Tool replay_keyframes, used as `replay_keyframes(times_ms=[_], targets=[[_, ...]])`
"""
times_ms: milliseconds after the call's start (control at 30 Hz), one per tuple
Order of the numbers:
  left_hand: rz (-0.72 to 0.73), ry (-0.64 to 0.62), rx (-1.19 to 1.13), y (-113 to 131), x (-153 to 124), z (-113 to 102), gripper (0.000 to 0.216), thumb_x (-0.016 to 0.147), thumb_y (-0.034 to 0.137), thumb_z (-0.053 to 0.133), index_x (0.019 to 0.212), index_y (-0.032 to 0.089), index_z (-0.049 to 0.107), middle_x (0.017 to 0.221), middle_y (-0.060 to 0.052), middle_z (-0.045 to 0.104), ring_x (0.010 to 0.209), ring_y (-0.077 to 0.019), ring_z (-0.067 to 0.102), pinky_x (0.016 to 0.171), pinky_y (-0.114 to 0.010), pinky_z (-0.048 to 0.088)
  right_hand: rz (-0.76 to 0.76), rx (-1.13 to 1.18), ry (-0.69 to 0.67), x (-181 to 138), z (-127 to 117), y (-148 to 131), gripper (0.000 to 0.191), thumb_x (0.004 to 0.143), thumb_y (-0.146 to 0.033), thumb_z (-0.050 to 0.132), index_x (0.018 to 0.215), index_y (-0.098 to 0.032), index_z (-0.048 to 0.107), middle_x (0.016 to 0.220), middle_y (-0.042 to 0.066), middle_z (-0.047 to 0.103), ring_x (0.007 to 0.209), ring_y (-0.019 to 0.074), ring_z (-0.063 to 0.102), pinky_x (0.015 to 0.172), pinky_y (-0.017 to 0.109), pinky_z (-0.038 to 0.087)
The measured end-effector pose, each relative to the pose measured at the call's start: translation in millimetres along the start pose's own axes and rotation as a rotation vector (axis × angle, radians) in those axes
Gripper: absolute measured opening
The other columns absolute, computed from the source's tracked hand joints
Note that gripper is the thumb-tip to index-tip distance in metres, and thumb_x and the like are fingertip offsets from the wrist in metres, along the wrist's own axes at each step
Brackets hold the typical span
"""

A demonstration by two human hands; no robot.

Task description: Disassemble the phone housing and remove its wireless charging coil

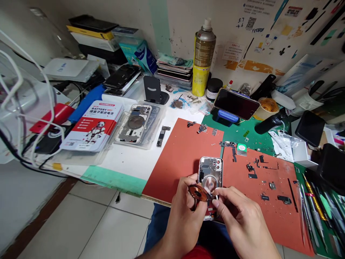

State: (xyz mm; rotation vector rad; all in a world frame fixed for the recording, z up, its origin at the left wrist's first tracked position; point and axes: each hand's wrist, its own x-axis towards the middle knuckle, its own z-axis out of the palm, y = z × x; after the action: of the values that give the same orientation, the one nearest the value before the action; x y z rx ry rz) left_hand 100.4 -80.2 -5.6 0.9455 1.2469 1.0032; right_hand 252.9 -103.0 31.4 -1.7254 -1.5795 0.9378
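Observation:
An opened phone housing (211,172) lies on the red mat (178,158) at the bench's front edge, its lower part hidden by my hands. My left hand (184,212) is closed, pinching a round copper charging coil (198,193) just above the housing. My right hand (237,216) is closed too, fingertips pinching the coil's right edge or its thin flex; which of the two I cannot tell.
Small phone parts and screws (265,180) are scattered on the red mat to the right. Tools (315,212) lie at the far right. A phone on a blue stand (236,104), a spray can (202,57), another housing in a clear tray (136,124) and a battery box (94,126) sit behind.

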Motion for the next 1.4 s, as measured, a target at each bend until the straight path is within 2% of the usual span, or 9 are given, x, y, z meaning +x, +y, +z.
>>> replay_keyframes(times_ms=[267,433,567,733,1033,1400], targets=[[-0.007,0.039,-0.033,1.2,-0.2,0.9,0.025,0.084,0.024,0.076,0.102,0.027,0.058,0.112,-0.008,0.076,0.098,-0.0265,0.078,0.077,-0.035,0.062,0.037,0.001,-0.021,0.9,0.7,3.8,0.023,0.102,-0.035,0.058,0.113,-0.027,0.077,0.088,0.002,0.074,0.072,0.0153,0.071,0.059,0.023,0.055],[-0.029,0.04,-0.053,0.2,-1.4,1.8,0.027,0.084,0.025,0.077,0.103,0.027,0.059,0.111,-0.007,0.077,0.095,-0.025,0.077,0.073,-0.032,0.061,0.041,-0.012,-0.008,-1.9,-1.1,7.1,0.03,0.103,-0.035,0.056,0.128,-0.026,0.069,0.091,0.002,0.074,0.073,0.0152,0.071,0.06,0.024,0.057],[-0.022,0.039,-0.05,2.4,-1.5,1.8,0.027,0.082,0.022,0.076,0.103,0.027,0.059,0.11,-0.007,0.076,0.097,-0.0259,0.077,0.079,-0.034,0.062,-0.05,-0.089,0.015,0.2,-2.7,3.4,0.018,0.104,-0.029,0.054,0.108,-0.027,0.071,0.086,0.0,0.07,0.072,0.013,0.07,0.064,0.022,0.056],[-0.01,0.048,0.004,1.0,-1.6,-0.9,0.026,0.082,0.023,0.077,0.102,0.026,0.06,0.108,-0.006,0.074,0.095,-0.0258,0.075,0.081,-0.035,0.06,-0.133,-0.168,0.022,1.2,-0.9,0.3,0.025,0.107,-0.022,0.046,0.093,-0.024,0.066,0.086,0.001,0.065,0.071,0.0123,0.066,0.065,0.023,0.054],[-0.033,0.041,-0.031,1.1,-0.2,1.1,0.028,0.083,0.031,0.08,0.1,0.027,0.058,0.103,-0.005,0.073,0.083,-0.0235,0.075,0.076,-0.034,0.06,-0.151,-0.286,0.024,-1.3,8.2,3.0,0.024,0.108,-0.021,0.04,0.091,-0.023,0.057,0.085,0.003,0.058,0.068,0.0149,0.062,0.059,0.027,0.051],[-0.102,-0.009,-0.061,15.5,0.2,3.8,0.026,0.084,0.021,0.074,0.097,0.026,0.052,0.098,0.0,0.072,0.086,-0.0191,0.073,0.074,-0.027,0.058,-0.171,-0.321,0.043,1.2,9.3,1.1,0.024,0.107,-0.019,0.04,0.088,-0.024,0.053,0.083,0.002,0.056,0.066,0.0151,0.062,0.054,0.025,0.05]])
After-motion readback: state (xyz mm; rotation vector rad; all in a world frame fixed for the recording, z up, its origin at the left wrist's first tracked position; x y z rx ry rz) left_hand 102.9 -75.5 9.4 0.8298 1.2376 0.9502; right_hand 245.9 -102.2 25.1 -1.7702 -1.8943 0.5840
